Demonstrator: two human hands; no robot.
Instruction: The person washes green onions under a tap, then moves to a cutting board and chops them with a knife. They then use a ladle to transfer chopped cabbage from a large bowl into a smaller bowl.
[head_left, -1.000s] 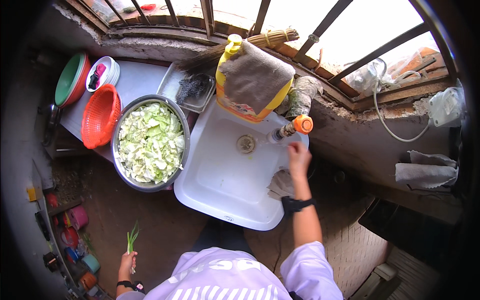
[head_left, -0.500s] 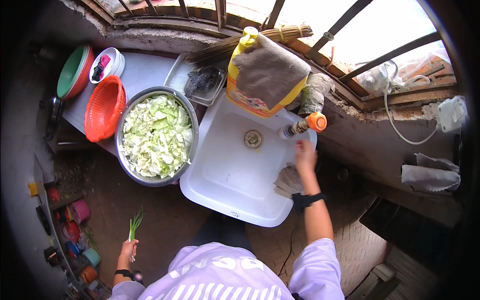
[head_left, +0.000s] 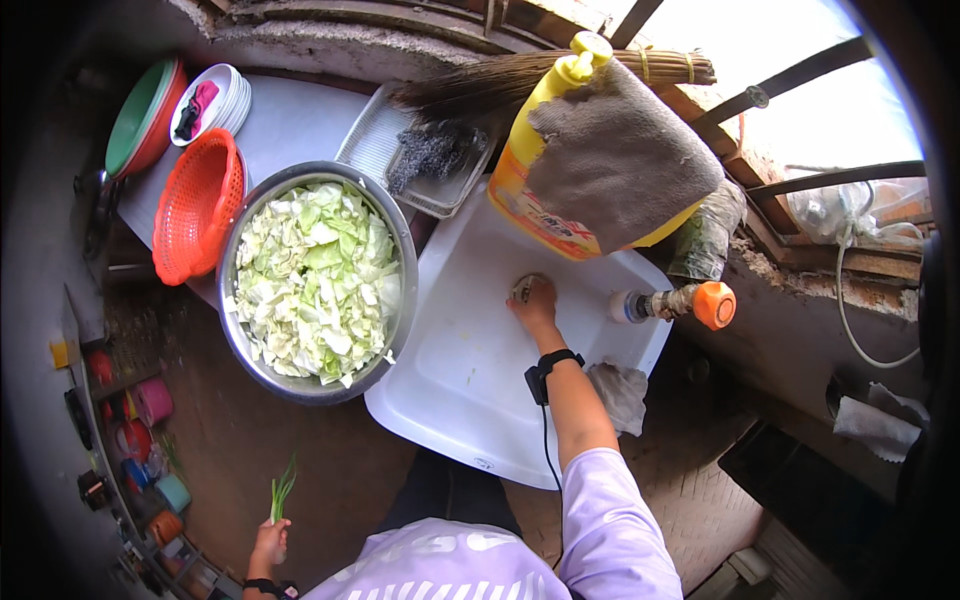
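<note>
Being clasped in left hand (head_left: 270,541): slender green stalks (head_left: 284,490); round drain (head_left: 521,288) in smooth white rectangular sink (head_left: 460,390) is being part-covered by right hand (head_left: 536,308), grip indeterminable.

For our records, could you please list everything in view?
Stalks: 1 bunch, green, lower left
Sink: 1, white, centre
Metal bowl: 1, silver, sink's left
Chopped leaves: 1 heap, green, in bowl
Colander: 1, orange, on table
Bowl stack: 1, white, table
Basins: 2+, green, red, far left
Jug: 1, yellow, behind sink
Tray: 1, clear, jug's left
Cloths: 2+, grey, jug, sink edge
Broom: 1, brown, behind jug
Tap: 1, orange handle, sink's right
Small items: many, mixed, lower left
Left hand: 1, black band, on stalks
Right hand: 1, black band, in sink
</note>
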